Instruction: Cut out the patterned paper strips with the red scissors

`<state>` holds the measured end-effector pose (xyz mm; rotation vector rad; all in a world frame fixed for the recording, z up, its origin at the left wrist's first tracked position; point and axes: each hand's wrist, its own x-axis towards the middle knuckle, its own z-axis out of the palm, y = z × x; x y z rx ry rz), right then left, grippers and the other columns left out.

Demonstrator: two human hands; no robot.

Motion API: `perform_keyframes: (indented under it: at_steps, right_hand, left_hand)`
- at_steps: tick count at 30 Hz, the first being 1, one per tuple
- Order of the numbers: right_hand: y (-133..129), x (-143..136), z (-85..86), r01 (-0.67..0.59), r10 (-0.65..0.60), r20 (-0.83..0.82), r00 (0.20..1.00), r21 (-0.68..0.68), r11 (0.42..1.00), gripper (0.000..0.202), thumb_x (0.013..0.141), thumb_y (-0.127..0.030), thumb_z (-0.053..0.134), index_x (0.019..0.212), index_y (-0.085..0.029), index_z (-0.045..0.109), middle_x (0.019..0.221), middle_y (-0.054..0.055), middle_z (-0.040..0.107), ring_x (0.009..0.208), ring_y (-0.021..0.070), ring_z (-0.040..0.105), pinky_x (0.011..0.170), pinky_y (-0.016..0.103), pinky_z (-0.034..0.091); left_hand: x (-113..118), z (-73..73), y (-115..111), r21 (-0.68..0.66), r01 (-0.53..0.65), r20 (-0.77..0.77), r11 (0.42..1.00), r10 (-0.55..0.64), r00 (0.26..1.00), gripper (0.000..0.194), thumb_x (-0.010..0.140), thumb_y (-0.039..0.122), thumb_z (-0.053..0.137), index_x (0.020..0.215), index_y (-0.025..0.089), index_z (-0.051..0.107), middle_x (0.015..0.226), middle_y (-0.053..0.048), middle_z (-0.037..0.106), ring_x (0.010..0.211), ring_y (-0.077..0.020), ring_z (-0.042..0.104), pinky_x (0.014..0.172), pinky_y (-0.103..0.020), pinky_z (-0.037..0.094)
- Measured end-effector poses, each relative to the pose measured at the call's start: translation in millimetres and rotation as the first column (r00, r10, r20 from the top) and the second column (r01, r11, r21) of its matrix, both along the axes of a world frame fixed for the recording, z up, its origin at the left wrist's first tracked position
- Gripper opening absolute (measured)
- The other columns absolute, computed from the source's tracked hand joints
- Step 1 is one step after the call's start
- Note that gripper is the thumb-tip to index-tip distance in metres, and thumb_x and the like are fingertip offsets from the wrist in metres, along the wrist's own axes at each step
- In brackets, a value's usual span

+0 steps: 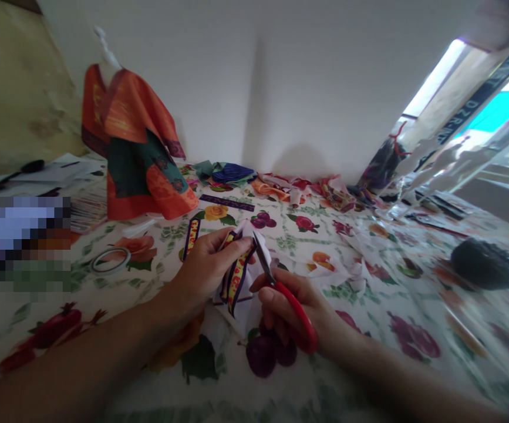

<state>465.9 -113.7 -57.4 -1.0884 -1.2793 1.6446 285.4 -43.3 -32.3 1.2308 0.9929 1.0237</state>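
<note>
My left hand [205,261] is closed, thumb on top, pinching a yellow patterned strip [237,276] with dark purple edges together with a white piece [246,314] that looks like paper or thin cloth. Scissors [298,320] with red handles are gripped in my right hand [296,294]. Their dark blades point up and left, with the tips beside my left thumb at the edge of the white piece. Whether the blades are apart is hard to see. Another yellow patterned strip [191,238] lies just beyond my left hand.
A small white figure in an orange and green robe [131,135] stands at the back left. A tape roll [110,259] lies at left, a purple strip [226,202] farther back. Cloth scraps [285,187] line the wall. A black bundle [487,263] sits right on the fruit-patterned tablecloth [368,323].
</note>
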Motion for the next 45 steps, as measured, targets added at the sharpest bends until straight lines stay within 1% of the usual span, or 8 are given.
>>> perform_keyframes:
  at_steps: [9,14,19,27,31,35,40,45]
  right_hand:
    - [-2.1,0.0,-0.4,-0.010,0.009,0.011,1.000,0.034,0.999,0.057,0.093,-0.070,0.076,0.103,-0.014,0.067,0.065,-0.001,0.064,0.043,0.0066,0.052,0.039,0.011,0.041]
    - [-1.0,0.8,-2.6,-0.015,0.015,-0.011,1.000,0.040,0.999,0.049,0.096,-0.061,0.078,0.103,-0.014,0.069,0.066,-0.001,0.065,0.043,0.0059,0.052,0.039,0.010,0.041]
    - [0.2,0.8,-2.2,-0.006,0.006,-0.033,0.999,0.007,1.000,0.040,0.092,-0.049,0.084,0.101,-0.014,0.068,0.064,-0.002,0.065,0.042,0.0060,0.052,0.037,0.009,0.040]
    - [-1.4,2.0,-3.0,-0.018,0.018,-0.002,1.000,0.040,0.999,0.052,0.096,-0.066,0.075,0.104,-0.015,0.068,0.066,-0.001,0.065,0.043,0.0058,0.053,0.039,0.009,0.041]
    - [-1.7,3.6,-4.7,-0.029,0.029,-0.002,1.000,0.045,0.999,0.051,0.098,-0.065,0.073,0.106,-0.015,0.068,0.067,-0.001,0.065,0.046,0.0061,0.055,0.041,0.009,0.044]
    - [-1.4,1.8,-2.3,-0.021,0.021,0.007,1.000,0.032,0.999,0.054,0.095,-0.067,0.076,0.104,-0.015,0.068,0.066,-0.002,0.065,0.044,0.0060,0.054,0.040,0.010,0.043]
    - [-1.7,-0.5,1.8,-0.005,0.005,0.009,1.000,0.004,1.000,0.049,0.091,-0.061,0.082,0.101,-0.015,0.067,0.064,-0.002,0.064,0.042,0.0063,0.052,0.037,0.010,0.040]
    - [-1.3,-0.4,1.3,-0.017,0.017,0.010,1.000,0.023,1.000,0.055,0.092,-0.068,0.078,0.101,-0.015,0.066,0.065,-0.001,0.065,0.042,0.0063,0.052,0.037,0.011,0.040]
  left_hand:
    - [1.9,1.1,-2.1,-0.008,-0.018,0.001,1.000,0.018,1.000,0.026,0.079,0.043,0.078,0.072,0.019,0.071,0.070,0.000,0.070,0.062,-0.0130,0.060,0.056,-0.022,0.047]
    - [1.2,1.0,-1.0,-0.007,-0.022,0.003,1.000,0.022,1.000,0.027,0.079,0.044,0.079,0.073,0.019,0.071,0.070,0.000,0.071,0.061,-0.0127,0.061,0.056,-0.022,0.047]
    - [0.3,-0.8,0.0,-0.013,-0.010,0.024,1.000,0.011,1.000,0.028,0.078,0.044,0.080,0.073,0.019,0.071,0.070,0.001,0.070,0.061,-0.0121,0.061,0.057,-0.021,0.048]
    - [0.6,-0.2,0.0,-0.014,-0.011,0.002,1.000,0.011,1.000,0.028,0.080,0.044,0.078,0.072,0.019,0.071,0.069,0.000,0.070,0.060,-0.0122,0.060,0.055,-0.022,0.046]
    - [0.5,-0.5,0.5,-0.018,-0.019,-0.020,1.000,0.019,1.000,0.027,0.080,0.044,0.077,0.071,0.019,0.071,0.068,-0.001,0.070,0.060,-0.0129,0.060,0.056,-0.022,0.047]
    - [0.9,0.5,-0.2,-0.033,-0.006,0.001,0.999,0.006,1.000,0.029,0.079,0.047,0.079,0.072,0.020,0.071,0.068,0.000,0.070,0.059,-0.0132,0.059,0.055,-0.023,0.046]
    - [0.8,1.4,-1.2,-0.038,-0.007,0.012,0.999,0.007,1.000,0.030,0.076,0.048,0.081,0.070,0.020,0.071,0.067,-0.001,0.069,0.059,-0.0134,0.059,0.053,-0.023,0.046]
    - [0.6,0.0,0.2,-0.022,0.009,0.031,1.000,-0.008,0.999,0.032,0.076,0.049,0.082,0.071,0.020,0.071,0.067,0.000,0.069,0.059,-0.0133,0.059,0.055,-0.022,0.047]
